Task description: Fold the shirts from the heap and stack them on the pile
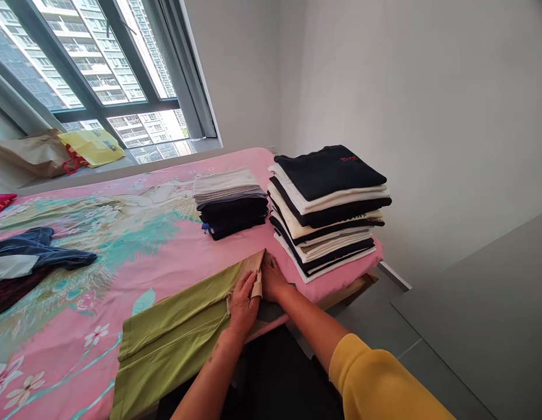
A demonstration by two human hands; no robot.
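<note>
At 4 o'clock from the left hand (pixel 243 304), nearest the viewer, a mustard-yellow sleeve (pixel 376 373) leads up to the right hand (pixel 274 281). The olive-green trousers (pixel 178 326) lie along the near edge of the pink floral bedsheet (pixel 174 262), stretching toward 8 o'clock. The left hand rests on their beige end, fingers close together; the right presses beside that end, fingertips hidden. I cannot tell whether either grip pinches cloth. Beyond, at 12 o'clock, sits a low stack of folded clothes (pixel 231 204); between 1 and 2, a taller stack of folded tops (pixel 327 210), black uppermost. Blue jeans (pixel 38 248) lie between 9 and 10. Farther, at 10, is a brown paper bag (pixel 34 153); at 11, a window (pixel 93 102).
</note>
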